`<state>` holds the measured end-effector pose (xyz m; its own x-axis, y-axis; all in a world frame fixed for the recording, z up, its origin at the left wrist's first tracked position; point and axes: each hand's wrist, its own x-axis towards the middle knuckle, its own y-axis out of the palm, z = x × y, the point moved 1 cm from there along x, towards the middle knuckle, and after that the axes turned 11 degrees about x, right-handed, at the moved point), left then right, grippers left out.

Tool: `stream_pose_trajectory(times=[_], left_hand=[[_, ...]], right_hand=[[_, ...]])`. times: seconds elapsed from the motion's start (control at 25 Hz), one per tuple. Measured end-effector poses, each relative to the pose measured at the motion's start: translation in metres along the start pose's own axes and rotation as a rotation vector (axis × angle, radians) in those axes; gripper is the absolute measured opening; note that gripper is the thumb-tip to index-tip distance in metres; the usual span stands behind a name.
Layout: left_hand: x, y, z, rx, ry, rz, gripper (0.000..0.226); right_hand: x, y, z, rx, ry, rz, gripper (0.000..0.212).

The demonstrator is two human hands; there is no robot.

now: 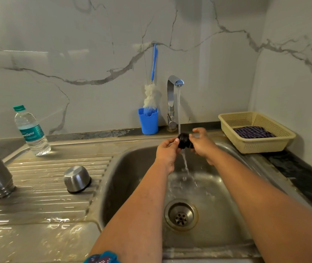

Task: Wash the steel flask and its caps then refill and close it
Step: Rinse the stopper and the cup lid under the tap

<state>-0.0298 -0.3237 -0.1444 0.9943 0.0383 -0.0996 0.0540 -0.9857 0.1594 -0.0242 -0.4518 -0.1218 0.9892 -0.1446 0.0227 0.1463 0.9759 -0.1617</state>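
Brushed steel gleams wet across the sink (132,158) and its ribbed drainboard (43,186), and the steel cap (77,179) shines satin. The inner cap (184,142) looks glossy black plastic; the basket (253,147) is matt perforated plastic, holding woven cloth (253,132).

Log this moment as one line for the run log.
step: rinsing black cap | left hand: holds cap | right hand: holds cap | tap: running | steel cup cap: upside down on drainboard

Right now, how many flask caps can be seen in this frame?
2. A steel cup cap sits upside down on the draining board; a black inner cap is held by both hands under the tap stream. None others visible.
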Motion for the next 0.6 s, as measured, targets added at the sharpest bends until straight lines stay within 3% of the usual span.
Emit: stream_pose_trajectory(times=[0.12, 0.24, 0.36, 0.48, 0.6], left_hand=[[0.002, -0.002, 0.003, 0.143, 0.058, -0.057, 0.021], [0.001, -0.004, 0.003, 0.199, 0.106, -0.074, 0.023], [-0.002, -0.007, -0.003, 0.108, 0.026, -0.012, 0.015], [-0.004, -0.013, -0.007, -0.056, -0.048, 0.096, 0.025], [-0.003, -0.021, -0.005, 0.072, 0.013, 0.134, 0.044]], right_hand=[[-0.001, 0.000, 0.000, -0.005, -0.061, 0.027, 0.027], [-0.005, 0.001, 0.003, 0.086, 0.041, 0.040, 0.040], [-0.013, 0.006, 0.002, 0.258, 0.191, 0.161, 0.025], [-0.017, 0.014, 0.000, 0.421, 0.246, 0.184, 0.023], [-0.016, 0.020, -0.001, 0.367, 0.194, 0.178, 0.023]])
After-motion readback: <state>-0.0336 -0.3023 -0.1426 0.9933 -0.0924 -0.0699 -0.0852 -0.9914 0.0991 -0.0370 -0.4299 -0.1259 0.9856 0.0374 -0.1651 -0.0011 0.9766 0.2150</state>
